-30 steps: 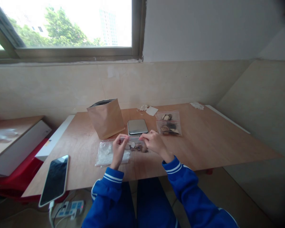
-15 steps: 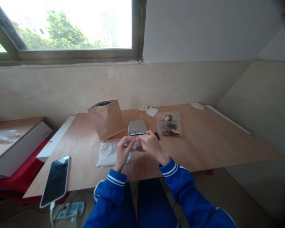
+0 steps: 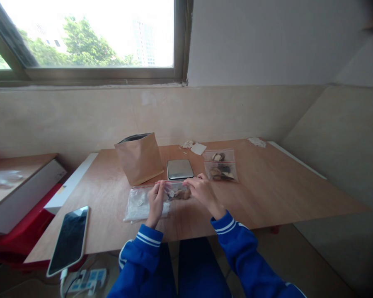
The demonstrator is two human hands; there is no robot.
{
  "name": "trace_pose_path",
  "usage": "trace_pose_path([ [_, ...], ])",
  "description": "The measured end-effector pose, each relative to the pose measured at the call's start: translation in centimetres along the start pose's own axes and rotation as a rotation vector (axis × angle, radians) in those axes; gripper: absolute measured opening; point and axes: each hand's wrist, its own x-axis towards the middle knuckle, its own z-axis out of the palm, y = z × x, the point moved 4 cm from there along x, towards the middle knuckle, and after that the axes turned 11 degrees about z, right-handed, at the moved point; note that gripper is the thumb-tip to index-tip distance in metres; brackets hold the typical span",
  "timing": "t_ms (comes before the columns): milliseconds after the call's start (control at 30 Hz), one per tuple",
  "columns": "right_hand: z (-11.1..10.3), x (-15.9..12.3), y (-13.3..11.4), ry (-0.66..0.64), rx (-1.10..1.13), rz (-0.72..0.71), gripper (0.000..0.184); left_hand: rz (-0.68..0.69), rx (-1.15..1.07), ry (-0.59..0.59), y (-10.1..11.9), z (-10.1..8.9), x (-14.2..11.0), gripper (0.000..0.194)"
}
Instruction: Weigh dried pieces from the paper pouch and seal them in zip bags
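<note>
"How are the hands set?"

"The left hand [image 3: 156, 201] rises steeply and the right hand [image 3: 202, 192] slants inward, both sets of fingers pinched on the red-striped top edge of a small, clear plastic zip bag [image 3: 179, 193], stretched between them."

"Does it touch the brown wooden bench [image 3: 267, 194]?"

"Can't tell. The brown pieces inside are too blurred to name, and the left fingers partly hide the flat, clear plastic bags [image 3: 135, 207] behind them."
</note>
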Motion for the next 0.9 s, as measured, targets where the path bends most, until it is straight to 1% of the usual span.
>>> trace_pose_path([
  [133,0.1,0.0,0.6,-0.026,0.007,-0.003,0.021,-0.051,-0.009,0.110,-0.3,-0.6,0.1,0.043],
  [200,0.1,0.0,1.1,-0.046,0.023,0.017,0.021,-0.088,-0.014,0.147,-0.5,-1.0,0.3,0.046],
  [333,0.3,-0.1,1.9,-0.064,0.100,0.064,0.026,-0.144,-0.051,0.115,-0.9,-1.3,0.7,0.049],
  [433,0.5,-0.1,2.3,-0.055,0.200,0.066,0.025,-0.174,-0.046,0.154,-1.2,-1.4,0.8,0.051],
  [533,0.7,-0.2,3.0,-0.019,0.356,0.093,0.023,-0.262,-0.027,0.185,-1.7,-1.6,0.4,0.058],
  [600,0.8,-0.5,3.5,0.001,0.467,0.126,0.026,-0.330,-0.027,0.165,-1.9,-1.4,0.1,0.062],
  [667,0.9,-0.9,3.8,0.002,0.587,0.176,0.027,-0.365,-0.035,0.140,-1.9,-1.1,-0.2,0.061],
  [767,1.1,-1.5,4.3,0.004,0.818,0.310,0.030,-0.341,-0.097,0.074,-1.6,-0.3,-0.4,0.060],
  [833,1.0,-1.9,5.3,0.067,0.987,0.445,0.036,-0.307,-0.176,-0.015,-1.5,0.3,-0.3,0.062],
  [900,0.4,-2.2,7.3,0.183,1.101,0.588,0.042,-0.281,-0.218,-0.114,-1.5,0.6,-0.2,0.062],
])
